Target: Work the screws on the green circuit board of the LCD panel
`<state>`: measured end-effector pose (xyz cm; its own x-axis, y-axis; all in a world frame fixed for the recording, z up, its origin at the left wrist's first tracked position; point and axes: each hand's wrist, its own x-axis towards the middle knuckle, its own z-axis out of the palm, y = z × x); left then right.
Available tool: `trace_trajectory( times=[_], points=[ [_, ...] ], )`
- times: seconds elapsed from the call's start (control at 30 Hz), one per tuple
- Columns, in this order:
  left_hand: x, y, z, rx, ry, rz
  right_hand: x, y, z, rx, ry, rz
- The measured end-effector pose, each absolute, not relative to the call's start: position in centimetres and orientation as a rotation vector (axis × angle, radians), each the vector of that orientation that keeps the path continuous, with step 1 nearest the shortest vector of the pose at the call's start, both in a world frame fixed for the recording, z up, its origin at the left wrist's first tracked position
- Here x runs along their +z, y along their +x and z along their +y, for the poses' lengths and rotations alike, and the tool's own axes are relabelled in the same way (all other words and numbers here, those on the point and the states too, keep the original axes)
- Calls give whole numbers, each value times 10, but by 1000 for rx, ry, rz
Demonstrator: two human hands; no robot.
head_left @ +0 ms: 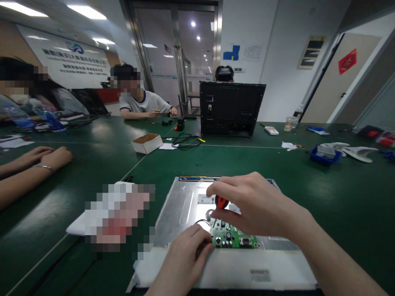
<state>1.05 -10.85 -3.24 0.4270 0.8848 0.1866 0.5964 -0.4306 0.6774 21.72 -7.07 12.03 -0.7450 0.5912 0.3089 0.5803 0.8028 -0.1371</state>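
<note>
A flat silver display panel (175, 209) lies back side up before me, with a green circuit board (234, 238) on its metal back. My right hand (249, 201) pinches the red and black handle of a screwdriver (221, 202) between thumb and fingers. The screwdriver's thin shaft points down toward the board's upper left part. At the board's left edge rests my left hand (193, 250), its fingers curled and closed. Whatever lies between those fingers is hidden. A dark cable (202, 222) loops just above that hand.
Across the green table (123, 139) stand a black monitor casing (231, 109), a small open box (147, 144) and a coiled black cable (188, 142). A blue tray (325, 155) sits at right. A co-worker's forearms (33, 168) rest at left, near a partly blurred white packet (80, 224).
</note>
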Motion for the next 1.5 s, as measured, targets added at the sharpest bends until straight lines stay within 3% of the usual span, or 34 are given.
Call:
trace_trajectory(
  times=[0.7, 1.5],
  points=[
    [-30, 12, -111, 892, 2209, 1203, 113, 201, -76, 124, -817, -2831],
    [-31, 11, -112, 839, 2203, 1235, 112, 202, -74, 143, -859, -2828]
  ],
)
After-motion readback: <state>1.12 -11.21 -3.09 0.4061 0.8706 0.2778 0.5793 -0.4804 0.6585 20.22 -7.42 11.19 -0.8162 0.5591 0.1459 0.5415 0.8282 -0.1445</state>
